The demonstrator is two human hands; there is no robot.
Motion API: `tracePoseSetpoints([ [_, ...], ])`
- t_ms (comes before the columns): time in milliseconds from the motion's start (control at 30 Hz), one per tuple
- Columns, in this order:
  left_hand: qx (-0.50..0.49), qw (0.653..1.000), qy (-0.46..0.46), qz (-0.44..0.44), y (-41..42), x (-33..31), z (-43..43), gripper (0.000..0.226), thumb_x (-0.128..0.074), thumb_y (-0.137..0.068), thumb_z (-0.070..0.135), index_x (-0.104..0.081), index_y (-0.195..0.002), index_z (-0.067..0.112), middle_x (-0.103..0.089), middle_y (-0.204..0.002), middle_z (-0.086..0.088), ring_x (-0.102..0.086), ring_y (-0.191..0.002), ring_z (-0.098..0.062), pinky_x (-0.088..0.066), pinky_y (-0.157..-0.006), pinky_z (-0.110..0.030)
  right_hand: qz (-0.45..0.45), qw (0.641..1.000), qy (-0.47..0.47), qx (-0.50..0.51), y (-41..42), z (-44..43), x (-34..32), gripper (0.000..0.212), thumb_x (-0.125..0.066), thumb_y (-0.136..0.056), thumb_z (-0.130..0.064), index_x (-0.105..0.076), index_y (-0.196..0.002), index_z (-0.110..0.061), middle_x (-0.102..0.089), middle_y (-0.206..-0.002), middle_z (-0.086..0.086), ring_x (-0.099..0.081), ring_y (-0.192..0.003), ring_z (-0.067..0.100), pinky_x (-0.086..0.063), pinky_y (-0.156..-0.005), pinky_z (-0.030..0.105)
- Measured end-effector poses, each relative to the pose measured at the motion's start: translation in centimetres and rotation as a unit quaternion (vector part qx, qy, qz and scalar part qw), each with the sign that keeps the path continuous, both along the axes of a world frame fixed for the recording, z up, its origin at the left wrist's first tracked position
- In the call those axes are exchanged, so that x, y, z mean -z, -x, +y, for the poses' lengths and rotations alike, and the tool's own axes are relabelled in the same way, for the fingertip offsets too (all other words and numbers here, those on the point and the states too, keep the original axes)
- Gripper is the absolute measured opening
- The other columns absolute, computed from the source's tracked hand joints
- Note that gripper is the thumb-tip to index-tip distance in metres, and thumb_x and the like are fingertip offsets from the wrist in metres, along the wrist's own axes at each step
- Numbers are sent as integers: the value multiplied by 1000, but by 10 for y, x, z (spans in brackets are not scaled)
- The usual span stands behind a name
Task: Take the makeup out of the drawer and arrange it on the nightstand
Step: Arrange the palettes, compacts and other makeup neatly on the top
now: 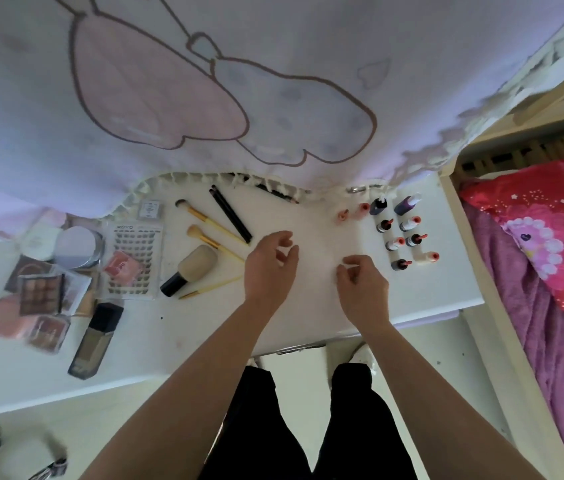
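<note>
Left hand (268,268), right hand (360,282) held above nightstand (315,220) middle, fingers loosely curled, nothing gripped. Makeup laid on top: brushes (200,261) left of hands, small bottles (412,240) rowed at right, palettes (41,294) far left.

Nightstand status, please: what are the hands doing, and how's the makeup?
Left hand and right hand loosely curled, empty, over the nightstand. Brushes laid out left, small bottles in rows right. Curtain hem drapes over back edge.
</note>
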State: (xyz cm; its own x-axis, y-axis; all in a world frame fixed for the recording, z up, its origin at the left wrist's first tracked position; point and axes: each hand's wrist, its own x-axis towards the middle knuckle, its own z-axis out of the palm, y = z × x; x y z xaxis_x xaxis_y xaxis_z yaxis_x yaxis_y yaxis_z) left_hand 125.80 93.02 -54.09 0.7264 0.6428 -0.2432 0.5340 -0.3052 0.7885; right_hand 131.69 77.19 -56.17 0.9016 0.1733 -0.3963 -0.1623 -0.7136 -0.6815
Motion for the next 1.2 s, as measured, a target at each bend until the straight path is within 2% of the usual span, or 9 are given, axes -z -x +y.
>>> tracePoseSetpoints([
  [67,-28,999,-27,-4,26,-9,19,21,-61,-94,26,-67,-114,21,-69,-96,9,-61,-78,-4,-54,-73,-27,-5,1000,10,-20,13,16,-11,20,-56,-97,-28,-61,-114,-18,-65,-87,-8,-62,-81,14,-41,-73,26],
  [167,-44,997,-67,2,67,-22,59,20,-58,-96,25,-67,-113,19,-63,-93,10,-59,-82,-4,-50,-75,-19,-22,997,4,-71,30,57,-24,18,-57,-97,-29,-60,-113,-21,-65,-91,-7,-64,-80,14,-46,-74,29],
  [300,-60,992,-110,20,117,-31,125,20,-60,-94,20,-66,-113,18,-62,-105,3,-60,-97,-17,-54,-81,-39,-34,987,-16,-158,56,131,-40,19,-57,-96,-28,-59,-115,-26,-62,-95,-7,-63,-82,14,-52,-81,34],
  [433,-70,980,-183,40,167,-37,187,22,-66,-88,12,-67,-110,11,-61,-113,-11,-57,-102,-31,-49,-87,-40,-24,961,-24,-275,86,207,-53,27,-56,-96,-29,-56,-122,-26,-55,-119,-2,-63,-99,20,-52,-85,39],
  [600,-114,959,-225,133,225,-23,243,31,-63,-85,28,-66,-111,13,-56,-126,-16,-49,-118,-39,-38,-100,-51,-79,893,29,-443,116,291,-59,41,-52,-98,-30,-48,-139,-23,-41,-143,3,-45,-127,25,-43,-94,36],
  [733,-105,965,-207,122,254,-11,262,29,-46,-90,25,-66,-105,11,-60,-125,-18,-51,-115,-42,-42,-95,-54,-130,827,67,-542,128,346,-56,54,-58,-92,-19,-42,-144,-23,-29,-155,6,-27,-141,30,-35,-109,47],
  [867,-60,970,-219,91,270,6,273,33,-40,-94,26,-67,-110,14,-60,-127,-11,-51,-120,-35,-40,-98,-47,-147,776,135,-598,137,377,-42,60,-63,-92,-24,-38,-146,-19,-14,-162,8,-13,-148,32,-27,-115,49],
  [1067,-85,971,-212,67,271,6,270,23,-55,-94,8,-69,-112,12,-56,-132,-14,-47,-117,-37,-41,-101,-48,-189,768,140,-596,141,391,-32,52,-67,-90,-22,-44,-135,-13,-20,-161,10,-20,-147,30,-30,-113,47],
  [1200,-76,975,-198,72,270,2,274,27,-59,-92,4,-69,-115,13,-57,-132,-13,-47,-118,-37,-41,-101,-47,-228,750,145,-604,139,400,-33,52,-72,-84,-20,-47,-129,-11,-41,-143,12,-42,-129,32,-40,-103,45],
])
